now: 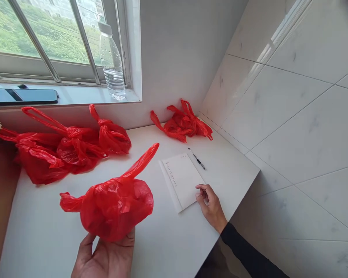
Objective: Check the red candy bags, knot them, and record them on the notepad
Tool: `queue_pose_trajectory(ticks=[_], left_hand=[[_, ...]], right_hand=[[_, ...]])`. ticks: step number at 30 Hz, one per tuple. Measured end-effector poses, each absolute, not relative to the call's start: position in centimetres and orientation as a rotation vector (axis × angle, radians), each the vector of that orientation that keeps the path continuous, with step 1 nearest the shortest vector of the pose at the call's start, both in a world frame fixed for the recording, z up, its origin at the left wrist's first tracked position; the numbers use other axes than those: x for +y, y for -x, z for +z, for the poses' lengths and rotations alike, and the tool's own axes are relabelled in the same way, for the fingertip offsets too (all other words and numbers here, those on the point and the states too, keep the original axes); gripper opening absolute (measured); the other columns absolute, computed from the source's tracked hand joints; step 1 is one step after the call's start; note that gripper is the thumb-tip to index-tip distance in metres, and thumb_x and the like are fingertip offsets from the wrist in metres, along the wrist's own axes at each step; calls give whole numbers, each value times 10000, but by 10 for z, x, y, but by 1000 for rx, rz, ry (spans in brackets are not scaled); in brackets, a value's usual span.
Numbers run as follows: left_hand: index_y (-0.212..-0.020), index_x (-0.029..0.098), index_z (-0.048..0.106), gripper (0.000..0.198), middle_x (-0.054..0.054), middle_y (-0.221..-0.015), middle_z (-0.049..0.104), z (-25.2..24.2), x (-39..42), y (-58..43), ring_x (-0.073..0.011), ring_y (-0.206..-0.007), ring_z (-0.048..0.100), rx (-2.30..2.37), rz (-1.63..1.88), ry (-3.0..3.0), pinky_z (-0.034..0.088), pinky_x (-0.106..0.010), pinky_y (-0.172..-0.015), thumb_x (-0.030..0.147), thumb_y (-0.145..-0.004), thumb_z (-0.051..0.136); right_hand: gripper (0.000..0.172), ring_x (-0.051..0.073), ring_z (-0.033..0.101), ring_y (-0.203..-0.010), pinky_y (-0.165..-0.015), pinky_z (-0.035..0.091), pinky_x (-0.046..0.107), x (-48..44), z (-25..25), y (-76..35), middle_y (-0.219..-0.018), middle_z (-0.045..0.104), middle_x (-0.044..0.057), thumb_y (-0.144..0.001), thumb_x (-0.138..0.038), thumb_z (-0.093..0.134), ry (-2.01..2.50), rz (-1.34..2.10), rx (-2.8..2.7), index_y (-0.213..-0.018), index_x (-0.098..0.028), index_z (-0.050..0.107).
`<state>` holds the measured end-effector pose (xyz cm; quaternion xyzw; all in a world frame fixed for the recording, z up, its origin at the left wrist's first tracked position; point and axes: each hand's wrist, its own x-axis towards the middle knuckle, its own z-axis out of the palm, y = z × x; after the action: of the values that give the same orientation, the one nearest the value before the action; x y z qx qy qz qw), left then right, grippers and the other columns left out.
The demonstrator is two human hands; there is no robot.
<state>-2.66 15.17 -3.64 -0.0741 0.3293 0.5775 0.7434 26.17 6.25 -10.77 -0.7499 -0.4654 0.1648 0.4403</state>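
My left hand is palm up at the bottom edge, cupping a filled, tied red plastic bag from below; its loose handles stick out left and up right. My right hand rests on the white counter with fingers loosely curled, touching the near right corner of a white notepad. A black pen lies just beyond the notepad.
Several more tied red bags lie at the back left, another red bag in the back corner. A water bottle and a dark phone sit on the window sill. A cardboard box stands at left; tiled wall at right.
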Motion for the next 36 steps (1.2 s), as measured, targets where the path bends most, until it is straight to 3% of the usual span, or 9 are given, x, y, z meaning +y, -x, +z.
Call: queue_pose_trajectory(ticks=[7, 13, 18, 21, 26, 32, 36], left_hand=[[-1316, 204, 587, 390, -133, -1183, 777, -49, 153, 27, -276, -1064, 761, 461, 1303, -81, 645, -424, -892, 164, -963, 428], [-1312, 158, 580, 357, -175, -1141, 775, -47, 145, 20, -307, -991, 776, 485, 1314, -158, 672, -453, -779, 172, -1000, 406], [-1309, 114, 582, 352, -172, -1097, 774, -32, 127, 10, -279, -973, 771, 553, 1395, -126, 674, -414, -761, 203, -1034, 381], [-1300, 117, 590, 350, -163, -1090, 774, -23, 119, 1, -262, -962, 769, 561, 1431, -139, 671, -406, -769, 217, -1046, 370], [-1266, 124, 607, 341, -160, -1083, 776, -16, 110, -15, -265, -955, 769, 565, 1449, -159, 669, -399, -761, 230, -1040, 374], [-1273, 154, 606, 326, -147, -1107, 777, -15, 90, -29, -276, -959, 768, 592, 1451, -152, 666, -422, -772, 203, -1020, 407], [-1280, 167, 605, 329, -145, -1119, 777, -14, 83, -25, -281, -952, 772, 625, 1463, -158, 664, -424, -763, 194, -1013, 414]], right_hand=[[275, 204, 571, -820, -802, 517, 369, 61, -96, -258, -926, 596, 46, -978, -441, 523, 1783, 431, -1174, -1087, -224, 651], [298, 208, 561, -837, -758, 499, 348, 55, -94, -262, -961, 619, 58, -976, -479, 530, 1685, 529, -1117, -1052, -228, 672], [420, 170, 519, -629, -598, 439, 303, 45, -93, -267, -733, 559, -16, -1031, -525, 397, 1616, 650, -973, -1244, -224, 599], [446, 169, 534, -640, -649, 462, 311, 39, -89, -271, -705, 549, -35, -1058, -502, 314, 1557, 699, -902, -1356, -232, 507], [368, 182, 579, -762, -789, 482, 364, 30, -75, -275, -778, 636, -15, -1054, -452, 378, 1313, 861, -898, -1350, -244, 450], [347, 192, 603, -813, -833, 487, 411, 19, -48, -274, -897, 710, 4, -1027, -292, 420, 1010, 1013, -931, -1371, -275, 374], [354, 193, 617, -826, -832, 502, 414, 22, -38, -269, -908, 722, 8, -1029, -277, 406, 954, 1063, -969, -1380, -279, 368]])
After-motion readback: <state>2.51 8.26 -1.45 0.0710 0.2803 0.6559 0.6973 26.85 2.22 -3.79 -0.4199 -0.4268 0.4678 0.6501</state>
